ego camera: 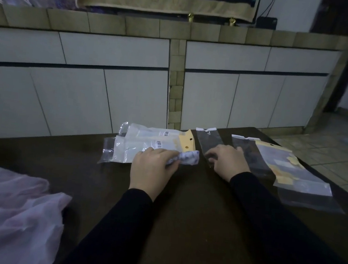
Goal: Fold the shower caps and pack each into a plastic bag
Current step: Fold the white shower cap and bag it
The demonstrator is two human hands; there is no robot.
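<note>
My left hand (153, 168) grips a folded, rolled shower cap (187, 158), whitish with a faint pattern, low over the dark table (192, 210). To its right my right hand (228, 161) rests with curled fingers on an empty clear plastic bag (210, 141) lying flat; whether the fingers pinch the bag is unclear. Behind the left hand lie two packed bags (146, 141) with barcode labels and yellow header cards. More empty bags with yellow cards (290, 171) lie to the right of my right hand.
A heap of thin pinkish-white plastic (8, 210) fills the near left corner. White cabinet fronts (109, 81) stand just beyond the table's far edge. Tiled floor (339, 155) shows at the right past the table corner.
</note>
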